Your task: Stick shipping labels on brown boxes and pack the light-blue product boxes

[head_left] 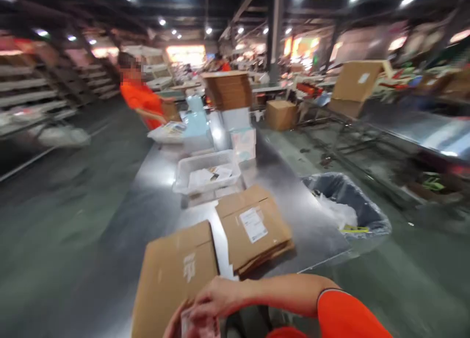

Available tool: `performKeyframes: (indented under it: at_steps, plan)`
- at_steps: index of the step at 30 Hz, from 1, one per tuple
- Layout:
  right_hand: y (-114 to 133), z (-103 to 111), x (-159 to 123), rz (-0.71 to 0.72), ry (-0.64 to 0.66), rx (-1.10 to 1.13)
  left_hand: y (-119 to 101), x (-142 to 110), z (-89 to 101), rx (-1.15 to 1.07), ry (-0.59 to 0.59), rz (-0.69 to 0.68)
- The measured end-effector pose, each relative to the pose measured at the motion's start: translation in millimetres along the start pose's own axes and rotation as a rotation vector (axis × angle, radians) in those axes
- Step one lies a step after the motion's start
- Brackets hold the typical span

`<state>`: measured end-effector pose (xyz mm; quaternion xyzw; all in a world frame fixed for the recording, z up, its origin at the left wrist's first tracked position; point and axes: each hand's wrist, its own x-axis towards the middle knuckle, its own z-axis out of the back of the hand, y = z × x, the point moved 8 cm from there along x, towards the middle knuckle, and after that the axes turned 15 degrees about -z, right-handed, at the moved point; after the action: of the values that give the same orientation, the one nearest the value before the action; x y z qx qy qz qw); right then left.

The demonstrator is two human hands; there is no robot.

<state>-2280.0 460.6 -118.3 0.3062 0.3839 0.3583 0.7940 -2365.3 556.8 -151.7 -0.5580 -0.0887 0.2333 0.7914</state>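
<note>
At the bottom edge of the head view, my right hand (222,296) reaches in from the right, its fingers curled over a small pinkish-white packet (194,327). My left hand (174,324) is closed round the other side of the packet, mostly cut off by the frame. What the packet contains cannot be made out. Just beyond my hands lies a flat brown cardboard box (176,264) with white printing. To its right is a stack of flattened cartons (253,225), the top one bearing a white label.
A white plastic basket (178,181) with papers stands farther up the metal table (154,191). Behind it rises a cardboard stack (227,91). A lined bin (378,220) sits off the right edge. A person in orange (141,98) stands at the far left side.
</note>
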Motion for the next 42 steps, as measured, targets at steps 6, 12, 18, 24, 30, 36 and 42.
performKeyframes:
  at_steps: [6,12,18,24,30,36,42]
  plan:
    - [24.2,-16.9,15.3,-0.021,-0.050,-0.068,26.0,-32.6,49.4,-0.226,-0.226,0.193]
    - [19.4,-10.4,134.7,0.074,-0.232,-0.230,121.5,-46.9,68.6,-0.414,-0.284,0.371]
    - [22.8,3.9,205.7,-0.097,-0.402,-0.677,173.9,-91.2,82.7,-0.553,-0.261,0.486]
    - [40.5,-55.9,202.1,-0.025,-0.504,-0.674,183.3,-65.9,141.4,-0.543,-0.478,0.400]
    - [18.8,-73.0,172.8,0.228,-0.357,-0.631,152.1,6.9,153.2,-0.310,-0.390,0.117]
    - [-67.4,15.9,109.1,-0.445,-0.714,-0.424,136.9,-19.2,134.8,-0.058,-0.241,0.083]
    - [-63.6,35.1,69.9,-0.316,-0.658,0.153,100.1,-39.0,114.7,-0.201,-0.311,0.075]
